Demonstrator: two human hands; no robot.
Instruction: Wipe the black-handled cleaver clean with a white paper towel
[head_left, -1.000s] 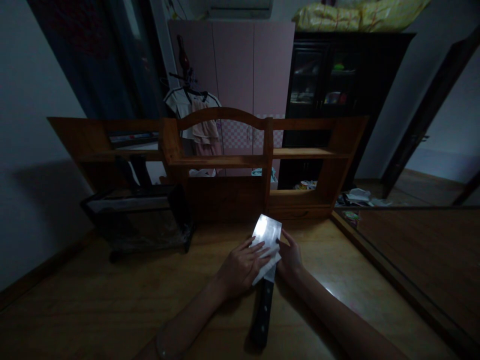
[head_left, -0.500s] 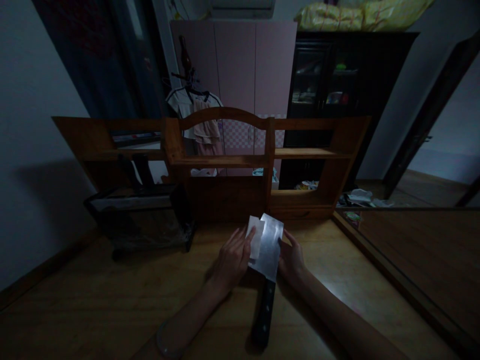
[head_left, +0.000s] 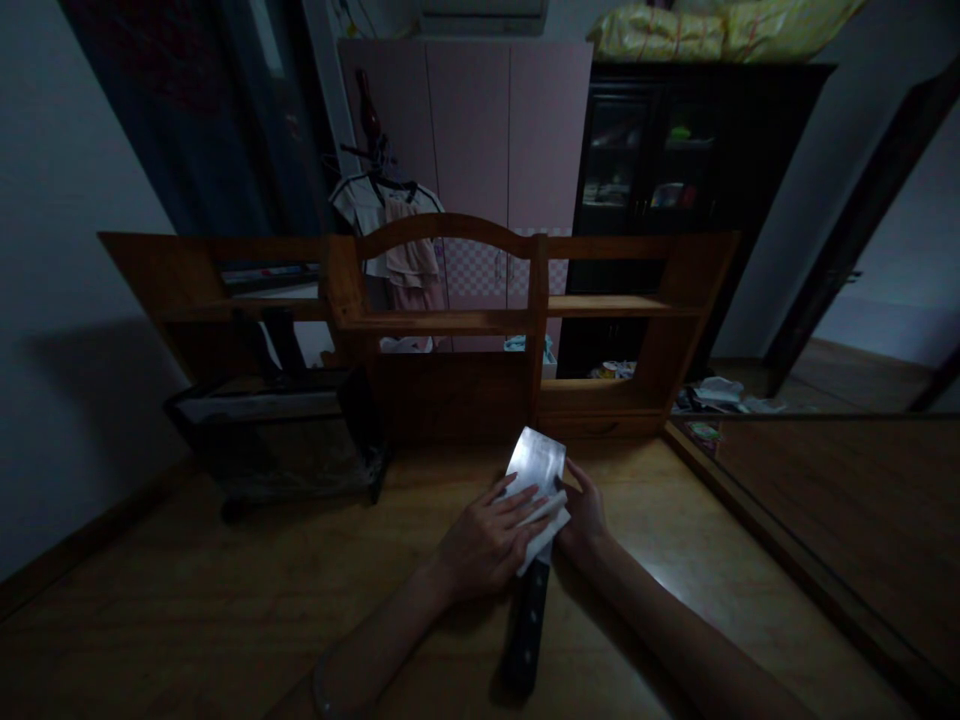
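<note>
Left hand (head_left: 480,545) spread over a folded white tissue-like sheet (head_left: 546,540), holding it to the blade of a broad steel cleaver with a black riveted handle (head_left: 537,460). Right hand (head_left: 585,515) grasping the blade's right edge. Cleaver is between my hands over the yellow-brown wooden table (head_left: 435,665), handle nearest me, ungripped; can't tell whether it touches. Risks: thin sheet bunching could bare my fingertips to the sharp edge; a loose right grip could let the blade twist. Far left, well apart: black-framed holder (head_left: 281,455).
</note>
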